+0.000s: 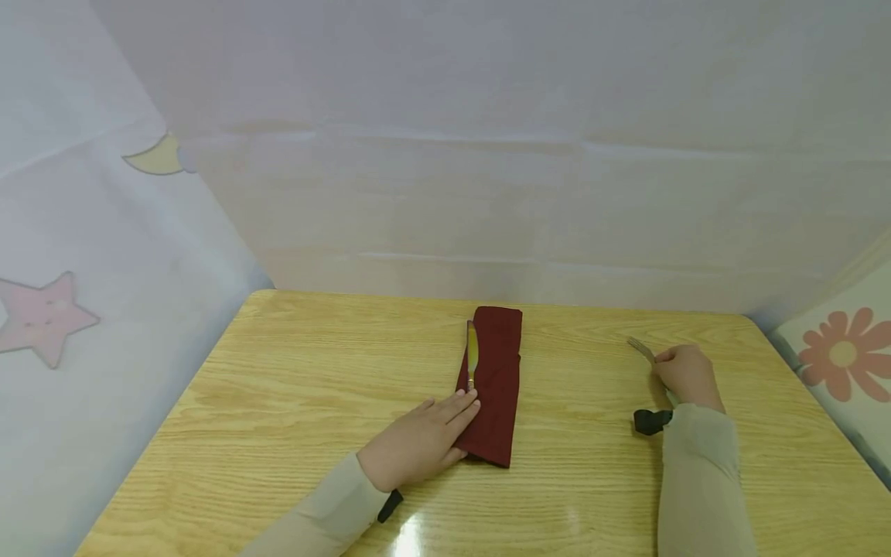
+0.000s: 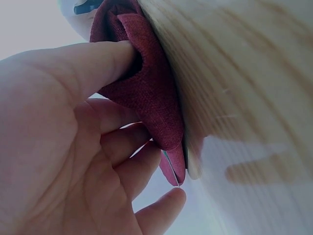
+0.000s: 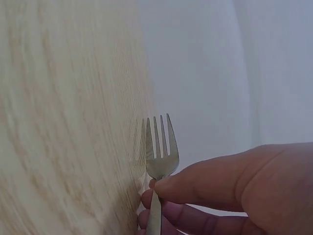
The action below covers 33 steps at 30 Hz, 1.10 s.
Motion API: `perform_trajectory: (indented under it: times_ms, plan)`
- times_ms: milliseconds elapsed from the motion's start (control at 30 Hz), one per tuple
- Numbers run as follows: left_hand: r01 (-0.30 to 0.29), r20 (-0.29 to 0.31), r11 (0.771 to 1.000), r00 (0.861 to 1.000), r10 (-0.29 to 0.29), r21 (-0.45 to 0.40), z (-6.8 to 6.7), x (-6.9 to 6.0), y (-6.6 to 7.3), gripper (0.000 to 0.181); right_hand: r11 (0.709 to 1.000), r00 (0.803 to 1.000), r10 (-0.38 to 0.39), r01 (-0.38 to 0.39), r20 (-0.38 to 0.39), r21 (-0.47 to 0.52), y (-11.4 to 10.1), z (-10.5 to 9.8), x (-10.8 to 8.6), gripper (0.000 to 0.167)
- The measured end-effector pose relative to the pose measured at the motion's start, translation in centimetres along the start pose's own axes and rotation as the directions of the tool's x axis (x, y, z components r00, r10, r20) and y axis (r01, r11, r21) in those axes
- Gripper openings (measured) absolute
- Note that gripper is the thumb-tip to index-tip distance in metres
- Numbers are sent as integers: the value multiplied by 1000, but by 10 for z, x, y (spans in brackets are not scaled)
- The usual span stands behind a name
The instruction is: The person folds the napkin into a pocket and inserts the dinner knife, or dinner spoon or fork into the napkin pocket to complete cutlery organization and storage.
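Observation:
A dark red folded cloth napkin (image 1: 497, 387) lies lengthwise on the wooden table, with a shiny table knife (image 1: 472, 356) along its left side. My left hand (image 1: 421, 441) holds the napkin near its lower left edge, the fingers over it and over the knife's lower end, which they hide. In the left wrist view the thumb (image 2: 105, 61) is tucked into the fold of the cloth. Off to the right, my right hand (image 1: 689, 375) pinches a metal fork (image 3: 163, 164) at its neck between thumb and fingers, tines pointing away, close to the tabletop.
The light wooden table (image 1: 313, 371) reaches back to a pale wall covering (image 1: 431, 193). Side panels carry a pink star (image 1: 49, 317), a yellow moon (image 1: 156, 157) and a red flower (image 1: 844, 354). Dark straps show at both wrists.

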<state>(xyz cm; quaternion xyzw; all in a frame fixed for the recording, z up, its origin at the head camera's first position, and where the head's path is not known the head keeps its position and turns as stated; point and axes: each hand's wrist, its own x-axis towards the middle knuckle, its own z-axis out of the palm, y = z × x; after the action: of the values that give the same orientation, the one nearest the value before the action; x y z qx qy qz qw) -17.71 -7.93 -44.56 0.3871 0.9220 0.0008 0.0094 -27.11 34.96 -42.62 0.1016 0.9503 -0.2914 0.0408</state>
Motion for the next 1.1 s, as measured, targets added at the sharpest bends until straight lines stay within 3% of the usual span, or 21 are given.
perform_trajectory:
  times_ms: [300,500,667,767,833,1033,1100]
  plan:
    - [-1,-3,1000,1000,1,3,1,0,-1,65,999,999,-19,20,-41,33,-5,0,-2,36]
    - [-2,-13,1000,1000,2,5,1,-1,-1,64,989,984,-55,77,-171,123,-19,-3,-7,38]
    - [-1,-19,1000,1000,1,10,2,-1,-1,64,961,961,-10,85,-277,262,-35,-8,-13,39]
    - [2,-16,1000,1000,-2,8,2,-1,-1,64,909,955,27,100,-297,406,-44,-10,-16,41]
    - [5,-11,1000,1000,-5,4,2,-1,-1,64,849,955,50,113,-292,516,-48,-10,-18,40]
    - [7,-2,1000,1000,-7,-1,2,0,-1,64,578,960,55,192,-273,793,-57,-8,-18,14]
    - [5,-3,1000,1000,-5,0,1,-1,0,65,523,962,42,209,-270,826,-60,-7,-19,9]
